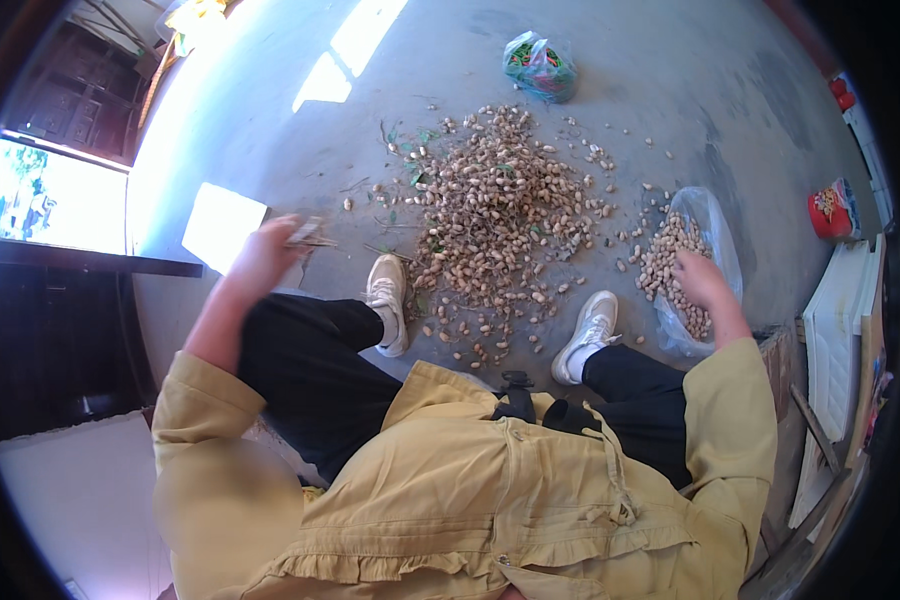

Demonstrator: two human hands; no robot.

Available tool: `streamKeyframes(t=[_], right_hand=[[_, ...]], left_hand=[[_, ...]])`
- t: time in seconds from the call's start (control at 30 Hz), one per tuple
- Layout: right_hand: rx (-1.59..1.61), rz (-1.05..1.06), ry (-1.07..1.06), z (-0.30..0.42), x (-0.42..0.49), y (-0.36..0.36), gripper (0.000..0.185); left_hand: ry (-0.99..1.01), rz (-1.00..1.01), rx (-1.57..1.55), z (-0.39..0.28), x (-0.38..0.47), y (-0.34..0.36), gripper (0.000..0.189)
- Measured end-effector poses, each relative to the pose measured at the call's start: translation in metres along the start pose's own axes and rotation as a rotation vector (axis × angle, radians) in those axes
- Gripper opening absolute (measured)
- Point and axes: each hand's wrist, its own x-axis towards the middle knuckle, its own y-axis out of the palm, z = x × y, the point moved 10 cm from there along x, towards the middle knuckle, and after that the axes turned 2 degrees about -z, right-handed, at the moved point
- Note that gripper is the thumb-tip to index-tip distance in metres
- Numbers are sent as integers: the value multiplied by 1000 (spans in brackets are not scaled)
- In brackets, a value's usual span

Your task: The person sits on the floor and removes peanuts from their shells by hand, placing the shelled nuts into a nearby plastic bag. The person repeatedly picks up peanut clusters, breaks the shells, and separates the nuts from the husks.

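A large heap of unshelled peanuts (502, 202), mixed with thin stems and bits of green leaf, lies on the floor between my feet. Off to the heap's left, my left hand (270, 244) is raised and blurred, its fingers closed around some dry stems (315, 236). My right hand (699, 276) is over the clear plastic bag (720, 225) on the right, which lies open with peanuts (664, 255) in and around its mouth. The fingers of that hand point down at these peanuts; whether they hold any is hidden.
Beyond the heap stands a tied plastic bag of green and red chillies (541, 66). Loose peanuts (600, 157) are scattered about the concrete floor. To the right are a red tub (832, 210) and white panels (832, 322). My shoes (386, 300) flank the heap. Dark wooden furniture (52, 337) stands left.
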Motion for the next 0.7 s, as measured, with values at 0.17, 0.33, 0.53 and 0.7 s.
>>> streamKeyframes(t=[0.17,0.33,0.53,0.7], right_hand=[[-198,-55,342,-82,1,-17,31],[-1,-164,103,8,-6,-56,38],[148,-61,-194,103,-28,-70,36],[140,-77,-395,158,-82,-100,40]], left_hand=[[-495,387,156,208,-122,-35,25],[-1213,407,-60,317,-337,-60,55],[-1429,-30,171,335,-384,-111,33],[-625,-39,533,323,-233,-102,16]])
